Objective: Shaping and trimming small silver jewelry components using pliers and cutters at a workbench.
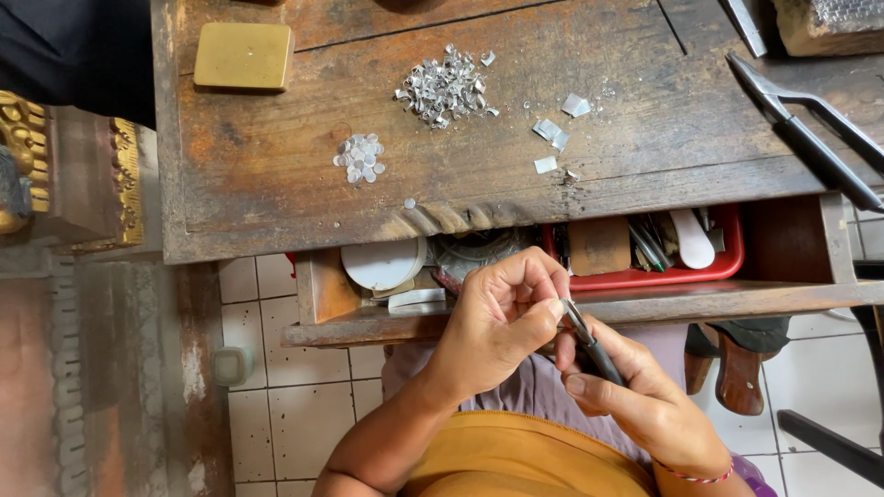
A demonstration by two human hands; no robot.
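Left hand (502, 317) pinches a small silver piece (558, 306) over the open drawer (589, 308); right hand (635, 396) grips snips (589, 342) closed on it. Best keep cuts short, piece steady.

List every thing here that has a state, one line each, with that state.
Drawer: pulled open.
Left hand: fingertips pinched at the snips' tip.
Right hand: closed around small snips.
Large shears: lying on the bench, handles apart.
Round discs: loose small pile.
Metal scraps: heaped.
Brass block: lying flat.
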